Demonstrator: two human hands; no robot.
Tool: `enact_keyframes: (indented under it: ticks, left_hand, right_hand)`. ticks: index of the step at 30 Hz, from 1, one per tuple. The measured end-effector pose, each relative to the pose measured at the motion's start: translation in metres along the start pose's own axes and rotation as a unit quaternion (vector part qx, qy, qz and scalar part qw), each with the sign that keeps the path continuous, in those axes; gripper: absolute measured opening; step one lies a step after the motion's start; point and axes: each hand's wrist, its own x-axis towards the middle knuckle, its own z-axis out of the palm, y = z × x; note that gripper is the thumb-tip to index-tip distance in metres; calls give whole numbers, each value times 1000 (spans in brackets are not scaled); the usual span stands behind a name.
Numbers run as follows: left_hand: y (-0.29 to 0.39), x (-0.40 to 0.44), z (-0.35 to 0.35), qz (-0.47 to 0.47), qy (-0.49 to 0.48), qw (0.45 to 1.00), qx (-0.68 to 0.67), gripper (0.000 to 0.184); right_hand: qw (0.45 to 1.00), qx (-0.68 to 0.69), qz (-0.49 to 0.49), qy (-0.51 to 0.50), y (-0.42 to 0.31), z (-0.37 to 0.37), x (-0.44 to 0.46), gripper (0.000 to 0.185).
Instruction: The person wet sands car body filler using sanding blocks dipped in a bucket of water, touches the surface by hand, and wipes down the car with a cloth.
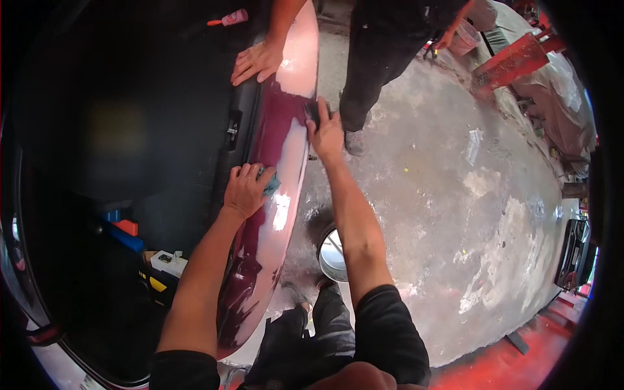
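Observation:
A car's rear bumper (296,162) runs down the middle, dark maroon with smooth pale pinkish-grey patches, some of it wet and shiny. My left hand (244,192) lies over the bumper's top edge, fingers curled round a crumpled teal cloth (270,181). Farther along, my right hand (327,138) presses a dark, flat pad (312,113) against the bumper's outer edge; its exact kind is hard to make out. Beyond my hands, a co-worker's hand (259,62) rests flat on the bumper's upper part.
A bucket (333,257) of whitish liquid stands on the concrete floor by my feet. The open trunk (162,214) holds a box (170,263) and blue and red items. A co-worker's legs (374,58) stand beyond the bumper. A red metal stand (513,64) is at upper right.

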Motion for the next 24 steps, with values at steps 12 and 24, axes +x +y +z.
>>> enact_keyframes:
  ticks: [12,24]
  left_hand:
    - [1,-2,-1,-3,-21,1000,-3,76]
    - [1,-1,4,1,-16,999,34,70]
  right_hand:
    - [996,87,-18,16,20,9,3,74]
    - [998,42,-23,-33,-53,-35,-331,78]
